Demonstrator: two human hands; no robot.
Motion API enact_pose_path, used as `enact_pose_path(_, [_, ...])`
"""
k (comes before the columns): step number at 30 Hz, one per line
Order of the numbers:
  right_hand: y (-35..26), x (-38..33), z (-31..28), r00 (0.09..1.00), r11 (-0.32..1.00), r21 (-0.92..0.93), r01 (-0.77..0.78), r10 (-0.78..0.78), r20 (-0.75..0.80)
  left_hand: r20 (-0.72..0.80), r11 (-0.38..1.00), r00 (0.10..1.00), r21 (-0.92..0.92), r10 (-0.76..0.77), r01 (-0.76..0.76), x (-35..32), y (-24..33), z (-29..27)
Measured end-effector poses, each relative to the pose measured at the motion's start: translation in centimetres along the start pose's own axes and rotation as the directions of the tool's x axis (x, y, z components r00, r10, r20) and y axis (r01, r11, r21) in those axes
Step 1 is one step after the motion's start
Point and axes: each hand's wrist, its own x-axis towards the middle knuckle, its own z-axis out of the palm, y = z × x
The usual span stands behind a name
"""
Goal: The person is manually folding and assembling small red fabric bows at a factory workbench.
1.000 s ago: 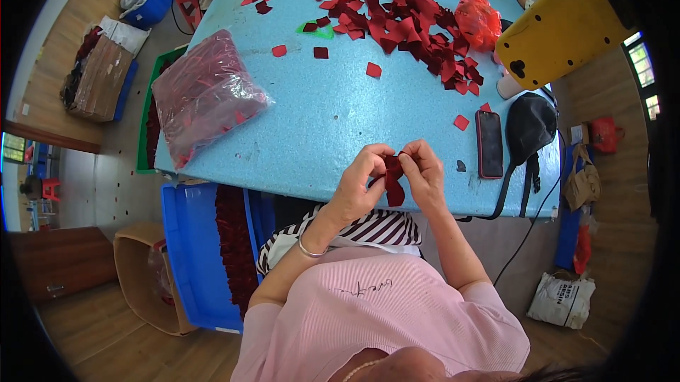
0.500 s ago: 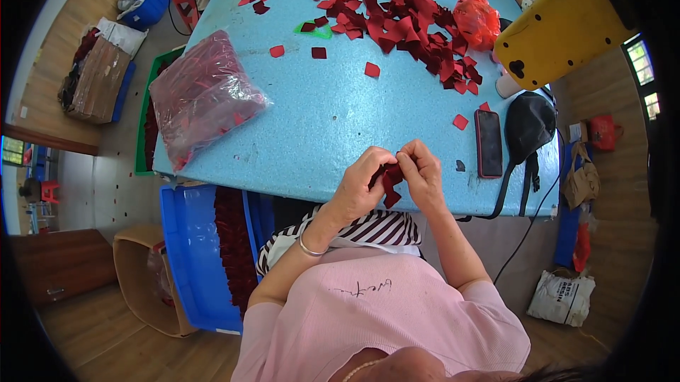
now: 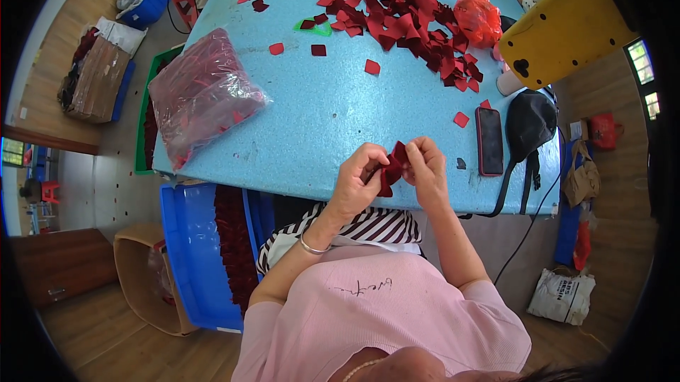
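Red pieces (image 3: 401, 26) on a light-blue table (image 3: 297, 130), wood-toned walls (image 3: 609, 91) around

Blue table (image 3: 304, 127) with red pieces (image 3: 405, 27), 1 phone (image 3: 489, 142)

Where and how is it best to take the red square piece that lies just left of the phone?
Probably best with the right hand, from the near side, pinching the near corner of the red square piece: it seems thin and flat, turned like a diamond, and the phone lies close on its right.
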Motion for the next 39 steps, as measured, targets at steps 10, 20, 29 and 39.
enact_pose_path(10, [2.0, -3.2, 1.6, 0.959, 0.990, -0.102, 0.101, -0.069, 0.274, -0.234, 0.986, 0.966, -0.100, 0.110, -0.136, -0.3, 0.6, -0.4])
enact_pose_path(20, [1.4, -3.7, 0.5, 0.936, 0.935, -0.274, 0.225, -0.129, 0.327, -0.282, 0.901, 0.944, -0.431, -0.174, 0.037, -1.6, 4.0, -1.5])
enact_pose_path(29, [-1.3, -1.5, 3.1, 0.877, 0.880, -0.184, 0.438, -0.374, 0.303, -0.147, 0.991, 0.988, -0.115, 0.058, -0.075, -2.2, 4.3, -2.3])
enact_pose_path(39, [0.4, -2.3, 5.8, 0.888, 0.889, -0.060, 0.453, -0.445, 0.115, -0.202, 0.935, 0.976, 0.355, 0.082, -0.005, -2.8, 4.2, -4.2])
